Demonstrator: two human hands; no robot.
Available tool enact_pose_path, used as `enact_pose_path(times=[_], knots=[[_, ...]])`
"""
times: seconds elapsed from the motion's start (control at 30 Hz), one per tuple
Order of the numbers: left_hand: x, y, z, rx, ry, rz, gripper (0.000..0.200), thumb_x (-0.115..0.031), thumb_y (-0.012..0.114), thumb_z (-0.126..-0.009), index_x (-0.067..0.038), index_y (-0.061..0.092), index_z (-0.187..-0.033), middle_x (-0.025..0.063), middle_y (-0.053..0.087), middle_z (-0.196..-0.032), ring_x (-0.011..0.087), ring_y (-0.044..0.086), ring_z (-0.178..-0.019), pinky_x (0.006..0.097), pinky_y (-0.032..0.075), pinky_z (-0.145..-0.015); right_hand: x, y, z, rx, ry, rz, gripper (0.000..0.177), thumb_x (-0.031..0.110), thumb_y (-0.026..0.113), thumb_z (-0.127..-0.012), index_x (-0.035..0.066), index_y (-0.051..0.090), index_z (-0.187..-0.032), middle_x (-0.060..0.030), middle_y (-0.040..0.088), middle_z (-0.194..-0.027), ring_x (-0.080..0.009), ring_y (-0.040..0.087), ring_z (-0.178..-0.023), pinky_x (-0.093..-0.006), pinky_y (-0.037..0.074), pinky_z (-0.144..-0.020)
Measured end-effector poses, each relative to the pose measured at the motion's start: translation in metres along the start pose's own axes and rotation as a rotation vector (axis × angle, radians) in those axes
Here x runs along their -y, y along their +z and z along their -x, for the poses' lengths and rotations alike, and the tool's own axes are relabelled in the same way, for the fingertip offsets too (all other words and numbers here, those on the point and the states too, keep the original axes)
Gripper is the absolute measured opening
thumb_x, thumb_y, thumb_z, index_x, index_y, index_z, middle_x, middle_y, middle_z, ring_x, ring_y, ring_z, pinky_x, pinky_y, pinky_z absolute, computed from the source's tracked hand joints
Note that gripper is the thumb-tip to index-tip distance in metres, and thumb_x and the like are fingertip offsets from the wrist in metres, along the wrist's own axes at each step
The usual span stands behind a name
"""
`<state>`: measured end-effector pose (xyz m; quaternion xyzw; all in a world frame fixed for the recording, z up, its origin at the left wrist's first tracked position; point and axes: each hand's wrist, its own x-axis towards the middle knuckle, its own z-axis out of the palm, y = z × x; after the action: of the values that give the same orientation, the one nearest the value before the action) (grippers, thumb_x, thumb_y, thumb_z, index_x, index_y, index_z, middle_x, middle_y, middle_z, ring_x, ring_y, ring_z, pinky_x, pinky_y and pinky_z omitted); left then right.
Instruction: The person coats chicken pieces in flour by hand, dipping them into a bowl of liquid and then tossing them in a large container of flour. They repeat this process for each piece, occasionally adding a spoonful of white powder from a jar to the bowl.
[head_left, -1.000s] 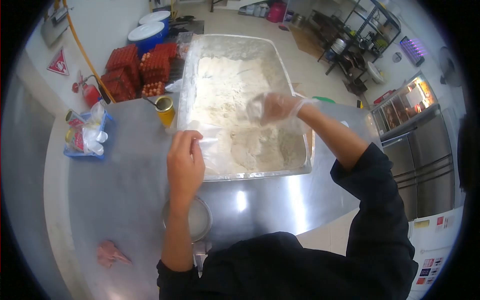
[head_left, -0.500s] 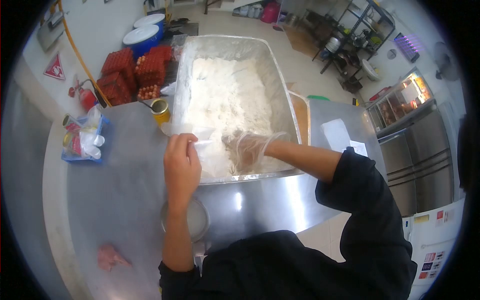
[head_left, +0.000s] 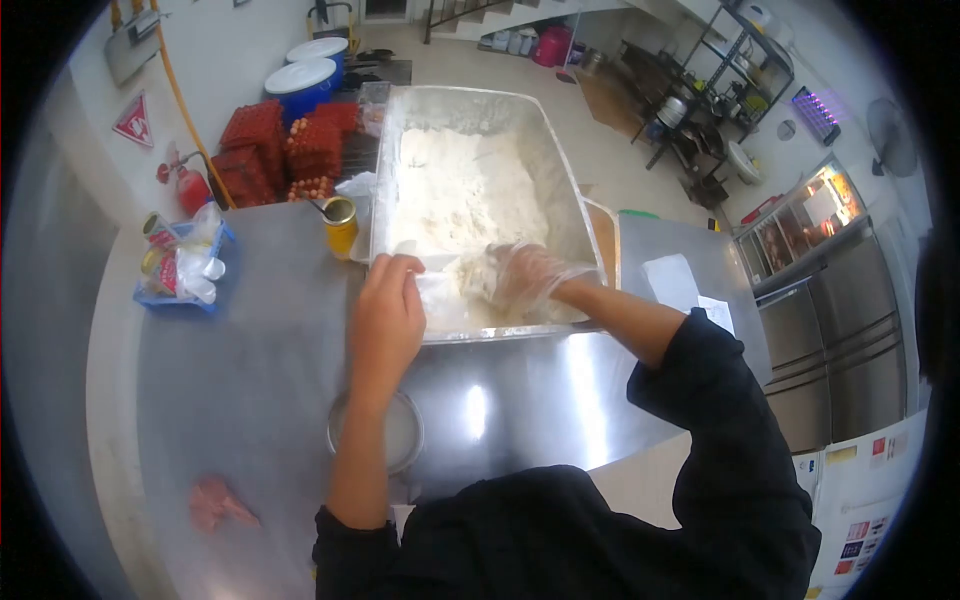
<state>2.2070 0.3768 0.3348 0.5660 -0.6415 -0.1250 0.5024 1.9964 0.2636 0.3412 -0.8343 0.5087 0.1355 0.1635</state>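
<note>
A large metal tub (head_left: 585, 230) of white, flour-like powder (head_left: 465, 185) stands on the steel table. At its near left side, my left hand (head_left: 392, 310) is bare and closed, pinching the edge of a translucent plastic bag (head_left: 435, 290). My right hand (head_left: 530, 275) wears a loose clear plastic glove and is inside the tub, near the bag's mouth. Its fingers curl around some of the powder, and the fingertips are partly hidden by it. Below my left forearm sits a round metal bowl (head_left: 402, 440), partly covered by the arm.
An open yellow can (head_left: 341, 230) with a utensil stands left of the tub. Farther left is a blue basket (head_left: 180, 300) with containers. A crumpled pinkish item (head_left: 220, 503) lies at the near left. White paper (head_left: 670, 280) lies right. Red egg trays (head_left: 250, 150) are stacked beyond the table.
My right hand has turned and come up slightly in the powder, closer to the bag. My left hand still grips the bag. The whole view has shifted a little.
</note>
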Motion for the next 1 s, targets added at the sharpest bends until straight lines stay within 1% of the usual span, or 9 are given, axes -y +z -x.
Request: enact_pose_path(times=[0.07, 0.17, 0.27, 0.37, 0.43, 0.53, 0.63, 0.73, 1.0], knots=[[-0.002, 0.000, 0.000, 0.005, -0.008, -0.015, 0.012, 0.001, 0.052, -0.091, -0.005, 0.061, -0.096, 0.0146, 0.059, -0.093, 0.0386, 0.060, -0.084, 0.0456, 0.047, -0.072, -0.032, 0.010, -0.009, -0.205, 0.027, -0.121, 0.065, 0.036, 0.073, -0.078, 0.000, 0.058, -0.130, -0.0248, 0.068, -0.115, -0.0354, 0.068, -0.105, -0.0396, 0.054, -0.091], [-0.001, 0.003, 0.000, 0.010, 0.013, -0.031, 0.012, 0.002, 0.051, -0.091, -0.005, 0.060, -0.096, 0.0154, 0.059, -0.093, 0.0390, 0.060, -0.084, 0.0458, 0.047, -0.072, -0.041, -0.019, 0.002, -0.255, 0.060, -0.232, 0.072, 0.027, 0.078, -0.077, 0.004, 0.053, -0.141, -0.0222, 0.067, -0.122, -0.0301, 0.068, -0.106, -0.0352, 0.054, -0.098], [-0.001, 0.004, -0.001, 0.018, -0.007, 0.002, 0.012, 0.003, 0.051, -0.091, -0.004, 0.060, -0.096, 0.0162, 0.059, -0.093, 0.0391, 0.060, -0.083, 0.0457, 0.046, -0.072, -0.049, -0.042, -0.001, -0.129, 0.008, -0.252, 0.072, 0.021, 0.081, -0.074, 0.011, 0.055, -0.140, -0.0234, 0.057, -0.137, -0.0315, 0.062, -0.118, -0.0372, 0.049, -0.106], [-0.001, 0.005, -0.001, 0.017, -0.017, 0.004, 0.012, 0.003, 0.051, -0.090, -0.003, 0.060, -0.096, 0.0166, 0.059, -0.092, 0.0389, 0.060, -0.083, 0.0454, 0.046, -0.072, -0.042, -0.073, 0.017, -0.250, -0.199, -0.427, 0.067, 0.015, 0.081, -0.074, 0.015, 0.057, -0.137, -0.0236, 0.048, -0.147, -0.0333, 0.054, -0.128, -0.0399, 0.043, -0.111], [0.000, 0.008, 0.000, 0.003, -0.014, 0.010, 0.012, 0.004, 0.052, -0.090, -0.003, 0.061, -0.096, 0.0165, 0.059, -0.091, 0.0388, 0.059, -0.082, 0.0450, 0.046, -0.072, -0.040, -0.092, 0.022, -0.245, -0.122, -0.440, 0.061, 0.014, 0.080, -0.076, 0.015, 0.059, -0.133, -0.0233, 0.051, -0.144, -0.0343, 0.053, -0.129, -0.0410, 0.043, -0.111], [0.004, 0.010, -0.001, -0.002, 0.007, -0.024, 0.015, 0.007, 0.053, -0.087, 0.000, 0.061, -0.096, 0.0132, 0.058, -0.087, 0.0257, 0.057, -0.074, 0.0350, 0.046, -0.069, -0.042, -0.101, 0.025, -0.240, 0.003, -0.401, 0.057, 0.013, 0.080, -0.076, 0.015, 0.061, -0.130, -0.0211, 0.057, -0.135, -0.0341, 0.056, -0.124, -0.0412, 0.046, -0.104], [0.003, 0.009, -0.002, 0.002, -0.001, -0.023, 0.014, 0.007, 0.053, -0.086, 0.000, 0.061, -0.096, 0.0132, 0.058, -0.087, 0.0254, 0.057, -0.074, 0.0344, 0.046, -0.069, -0.061, -0.091, 0.009, -0.141, -0.006, -0.314, 0.056, 0.019, 0.079, -0.077, 0.014, 0.061, -0.130, -0.0212, 0.061, -0.129, -0.0341, 0.059, -0.118, -0.0414, 0.048, -0.099], [-0.001, 0.007, -0.003, 0.024, -0.038, -0.025, 0.011, 0.003, 0.053, -0.090, -0.002, 0.061, -0.096, 0.0163, 0.059, -0.091, 0.0378, 0.059, -0.081, 0.0430, 0.046, -0.071, -0.083, -0.056, -0.021, -0.059, -0.105, -0.151, 0.057, 0.025, 0.076, -0.079, 0.014, 0.060, -0.133, -0.0213, 0.063, -0.125, -0.0335, 0.062, -0.112, -0.0408, 0.049, -0.096], [-0.004, 0.006, -0.004, 0.030, -0.029, -0.015, 0.012, 0.005, 0.053, -0.089, -0.002, 0.060, -0.096, 0.0167, 0.059, -0.091, 0.0368, 0.059, -0.080, 0.0422, 0.046, -0.071, -0.063, -0.004, -0.054, -0.009, -0.031, -0.218, 0.051, 0.026, 0.068, -0.083, 0.010, 0.064, -0.131, -0.0156, 0.070, -0.112, -0.0294, 0.068, -0.097, -0.0391, 0.053, -0.086]])
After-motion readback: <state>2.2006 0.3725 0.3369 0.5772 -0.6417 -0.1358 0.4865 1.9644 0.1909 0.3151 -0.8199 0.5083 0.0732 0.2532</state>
